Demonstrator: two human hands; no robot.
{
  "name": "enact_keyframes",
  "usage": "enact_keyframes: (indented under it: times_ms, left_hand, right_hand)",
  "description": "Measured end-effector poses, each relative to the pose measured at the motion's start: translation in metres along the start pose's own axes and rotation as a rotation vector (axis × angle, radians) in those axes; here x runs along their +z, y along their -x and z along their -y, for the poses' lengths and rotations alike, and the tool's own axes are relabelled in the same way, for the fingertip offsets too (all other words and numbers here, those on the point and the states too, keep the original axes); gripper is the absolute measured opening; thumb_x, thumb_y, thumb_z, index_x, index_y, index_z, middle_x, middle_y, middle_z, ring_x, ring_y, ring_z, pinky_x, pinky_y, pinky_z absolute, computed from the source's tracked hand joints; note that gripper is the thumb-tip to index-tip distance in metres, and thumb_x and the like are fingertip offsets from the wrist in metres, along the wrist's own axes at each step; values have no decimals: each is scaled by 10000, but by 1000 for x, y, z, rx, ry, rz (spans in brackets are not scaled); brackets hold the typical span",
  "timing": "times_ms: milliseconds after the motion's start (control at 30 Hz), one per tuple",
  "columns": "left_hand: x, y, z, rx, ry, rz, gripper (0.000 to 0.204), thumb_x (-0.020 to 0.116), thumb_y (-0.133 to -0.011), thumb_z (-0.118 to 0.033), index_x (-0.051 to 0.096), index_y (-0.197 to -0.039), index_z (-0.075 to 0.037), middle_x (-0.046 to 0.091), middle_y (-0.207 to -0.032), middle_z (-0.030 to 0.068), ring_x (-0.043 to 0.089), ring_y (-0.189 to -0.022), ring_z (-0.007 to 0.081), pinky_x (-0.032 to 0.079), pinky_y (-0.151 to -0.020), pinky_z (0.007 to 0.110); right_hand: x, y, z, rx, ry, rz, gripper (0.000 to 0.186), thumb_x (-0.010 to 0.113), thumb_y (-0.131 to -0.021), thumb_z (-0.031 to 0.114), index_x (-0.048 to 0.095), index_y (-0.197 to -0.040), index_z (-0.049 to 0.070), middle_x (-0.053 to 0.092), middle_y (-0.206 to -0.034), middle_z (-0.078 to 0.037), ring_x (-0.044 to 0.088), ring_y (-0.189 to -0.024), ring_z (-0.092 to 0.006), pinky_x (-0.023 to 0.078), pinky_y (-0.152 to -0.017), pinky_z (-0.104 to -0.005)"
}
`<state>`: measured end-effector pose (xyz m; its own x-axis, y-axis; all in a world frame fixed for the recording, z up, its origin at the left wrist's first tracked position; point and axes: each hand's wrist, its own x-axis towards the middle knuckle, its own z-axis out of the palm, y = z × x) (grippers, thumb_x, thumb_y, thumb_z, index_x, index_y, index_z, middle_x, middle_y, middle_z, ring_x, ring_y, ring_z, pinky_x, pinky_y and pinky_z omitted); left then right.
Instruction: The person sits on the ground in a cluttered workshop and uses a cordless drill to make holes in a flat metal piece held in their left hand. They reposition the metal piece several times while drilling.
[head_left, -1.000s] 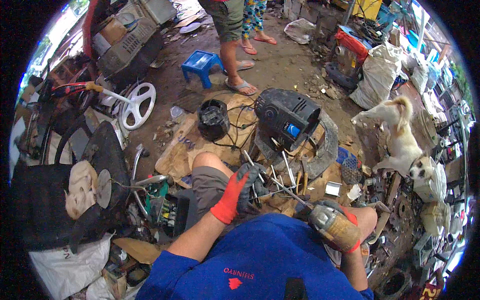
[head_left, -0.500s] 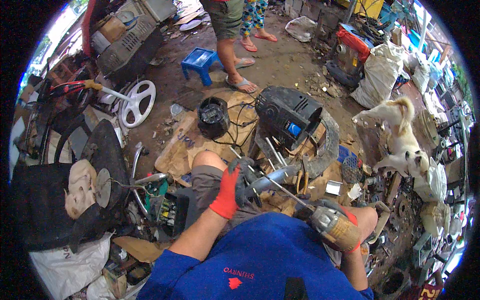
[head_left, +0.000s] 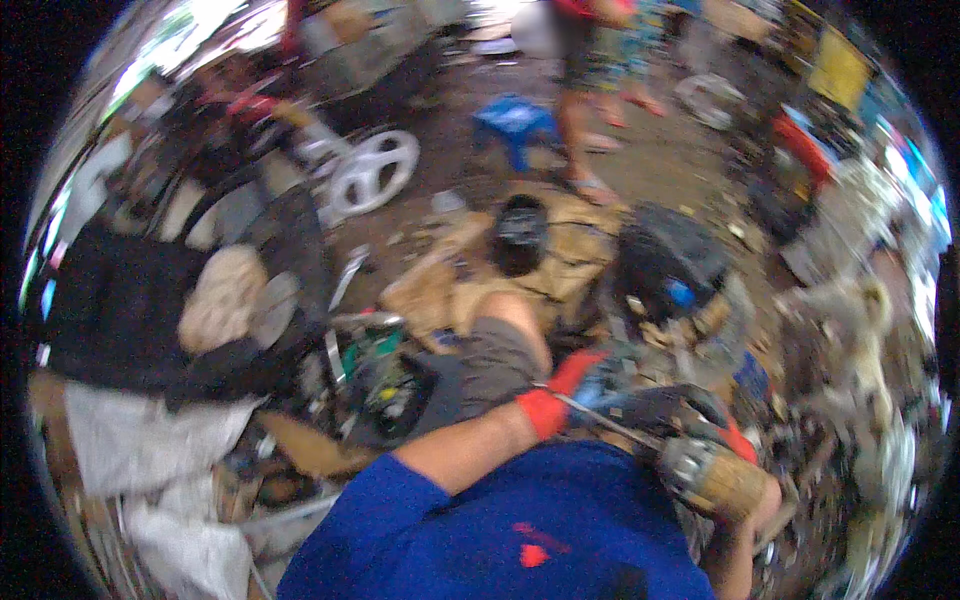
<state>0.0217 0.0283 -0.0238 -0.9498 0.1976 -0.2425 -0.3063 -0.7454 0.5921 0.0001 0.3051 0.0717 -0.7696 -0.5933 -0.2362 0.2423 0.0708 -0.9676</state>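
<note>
Left hand [head_left: 575,395], red-black knit glove, grips thin metal rod [head_left: 600,422]. Right hand [head_left: 690,440] clenched on ribbed grey tool w/ tan body [head_left: 715,480]. Pic blurred; tool's tip unclear.

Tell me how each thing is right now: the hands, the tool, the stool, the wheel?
Left hand in red and grey glove: gripping thin metal rod.
Right hand in dark glove: on the rod; grip too blurred to tell.
Small blue plastic stool: upright.
White spoked wheel: lying flat.

Blurred view: gloved left hand [head_left: 585,385] & right hand [head_left: 690,415] grip thin metal rod [head_left: 600,420] over knee, near black machine [head_left: 665,265].
</note>
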Motion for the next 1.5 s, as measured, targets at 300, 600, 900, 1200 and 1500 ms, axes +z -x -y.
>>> enact_keyframes:
  times_ms: [300,600,900,1200,1500]
  left_hand:
    - [-7,5,8,186,-496,-19,278,665,-797,-229,581,-1021,-89,566,-848,-12,517,-740,96,431,-641,273]
    - [-14,3,-10,-297,462,340,474,665,-827,-130,486,-1259,-58,582,-1204,83,569,-1083,189,463,-956,357]
    - [-33,-18,9,-138,-8,171,240,515,-940,-227,539,-1142,-99,612,-979,52,610,-860,164,506,-758,299]
    - [-6,-33,-17,20,-150,-8,193,500,-946,-250,545,-1073,-112,606,-931,36,610,-825,163,507,-730,307]
    - [9,-36,-23,116,-221,-107,170,485,-953,-274,550,-1004,-125,601,-883,19,610,-791,162,508,-702,314]
  right_hand:
    - [13,-6,-9,88,32,74,485,544,-880,223,419,-1312,41,583,-1166,-152,617,-979,-269,456,-948,-390]
    - [12,-37,14,613,-857,262,709,410,-901,551,407,-1302,-34,511,-1266,-238,541,-1130,-352,434,-964,-479]
    - [3,-13,14,58,-5,385,652,303,-949,522,370,-1358,20,495,-1314,-176,507,-1178,-331,406,-1000,-478]
    - [-4,0,17,-35,80,406,593,426,-874,394,393,-1346,38,533,-1266,-128,528,-1137,-274,425,-970,-428]
    - [-6,10,32,-158,171,377,659,733,-699,185,463,-1280,27,613,-1141,-91,592,-1024,-190,483,-888,-339]
